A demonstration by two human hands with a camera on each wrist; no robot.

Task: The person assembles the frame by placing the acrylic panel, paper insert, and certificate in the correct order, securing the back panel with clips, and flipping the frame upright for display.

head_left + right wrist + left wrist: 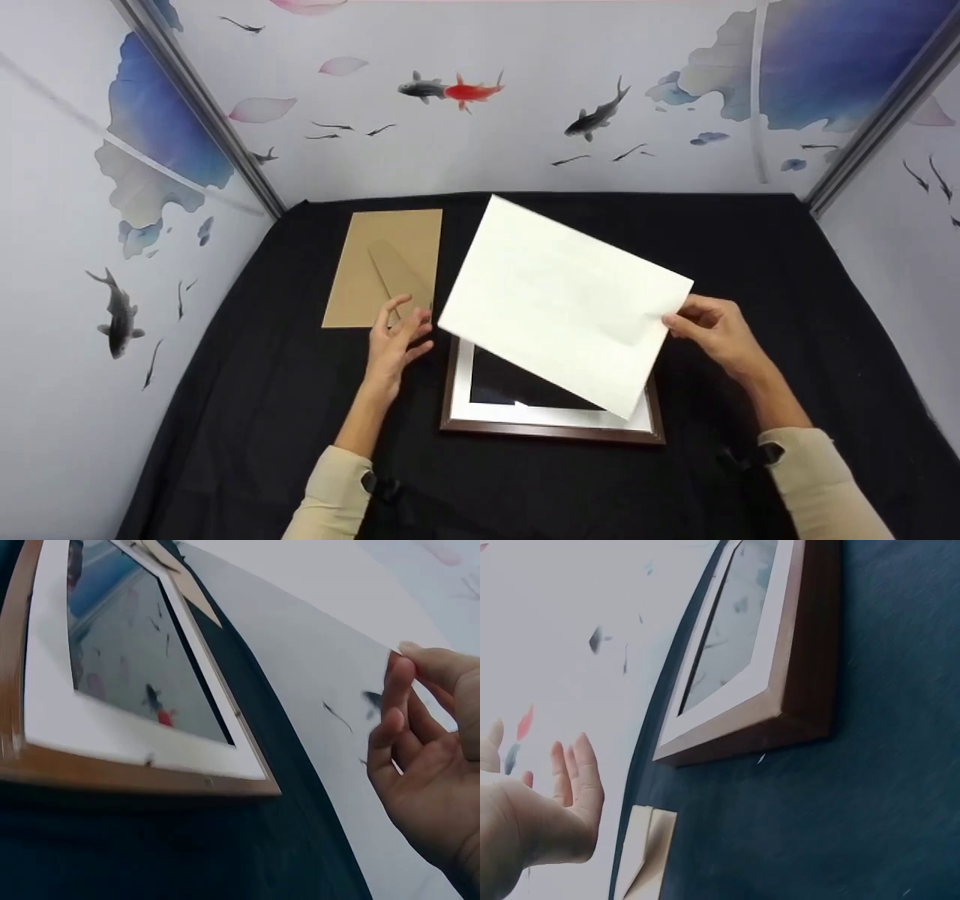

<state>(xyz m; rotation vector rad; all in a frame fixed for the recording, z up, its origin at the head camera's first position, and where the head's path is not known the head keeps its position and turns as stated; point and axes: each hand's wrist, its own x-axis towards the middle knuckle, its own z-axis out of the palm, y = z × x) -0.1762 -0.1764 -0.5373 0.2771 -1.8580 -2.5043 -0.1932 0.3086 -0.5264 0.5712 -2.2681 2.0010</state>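
Here we are with the white sheet (562, 300), raised and slanting across the centre of the frame, and it's the right hand (716, 330) that has it! We see that grip pinching the sheet's right-hand edge between thumb and fingers, right of centre, and the right-wrist view shows the pinch at the edge too.

Below it, at lower centre, we have the picture frame (555, 433) lying flat, brown along its outside, a white border (463, 375) running round its dark pane (502, 379). The sheet covers most of it from overhead; whether the two touch, we can't tell.

Over to the left of centre, the left hand (394, 349), its grip wide, fingers bent and spread! It overlaps the lower edge of the tan backing board (409, 225), which carries a slanting stand (390, 274), but the left-wrist view shows hand and board apart.

Under it all we've got black cloth (262, 420) on the table, with a fish-painted wall (487, 150) across the top, and a pale sleeve (330, 480) at lower left.
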